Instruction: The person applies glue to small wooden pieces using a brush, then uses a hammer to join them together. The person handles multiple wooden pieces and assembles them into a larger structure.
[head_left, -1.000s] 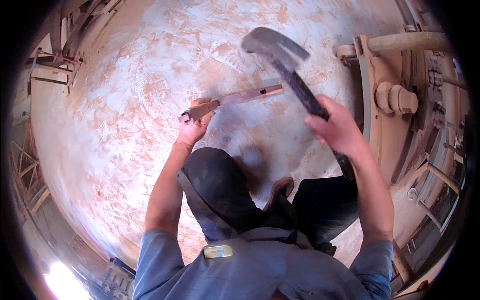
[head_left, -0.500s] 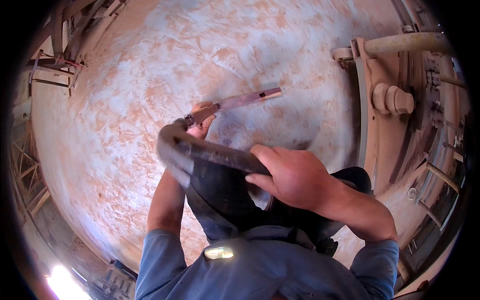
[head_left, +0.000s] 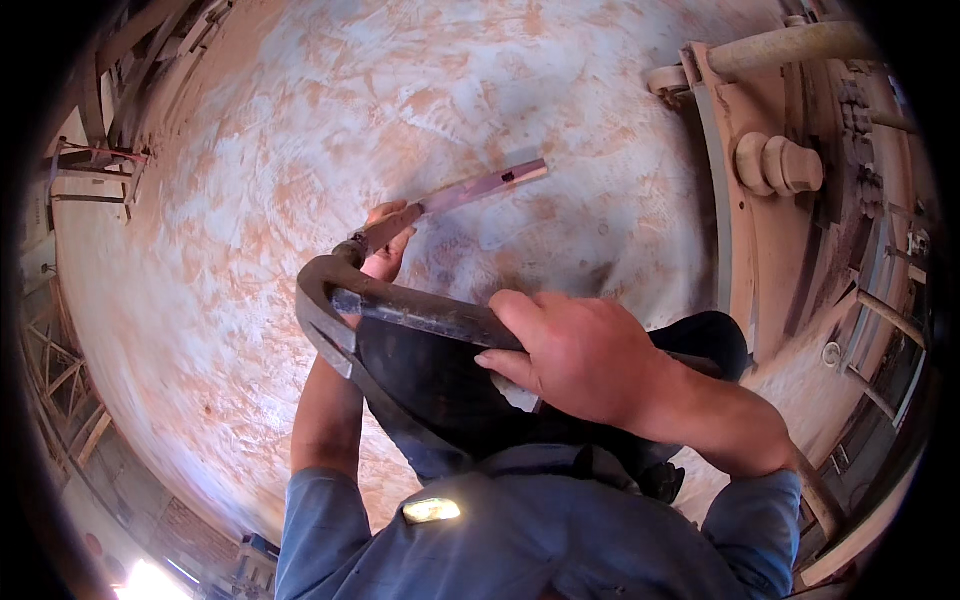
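My right hand [head_left: 590,355] is wrapped round the dark handle of a claw hammer [head_left: 430,310], its claw pointing back toward me. The hammer's striking end is at the near end of a narrow wooden piece [head_left: 480,190]; I cannot tell whether they touch. This piece slants away to the right and has a dark slot near its far end. My left hand [head_left: 385,262] grips its near part from below, and the hammer head and wood partly hide the fingers. Beneath the hammer is my dark-trousered leg [head_left: 420,385].
Pale, dust-smeared floor [head_left: 250,200] spreads around me. On the right stand wooden parts, among them a board [head_left: 755,260] with a rounded turned block [head_left: 780,165] and a thick pole [head_left: 790,48]. Wooden frames [head_left: 95,175] line the far left.
The hammer, blurred by motion before, now shows sharply, its head slightly farther left. The wooden piece and both hands have shifted a little left in view; both grips are unchanged.
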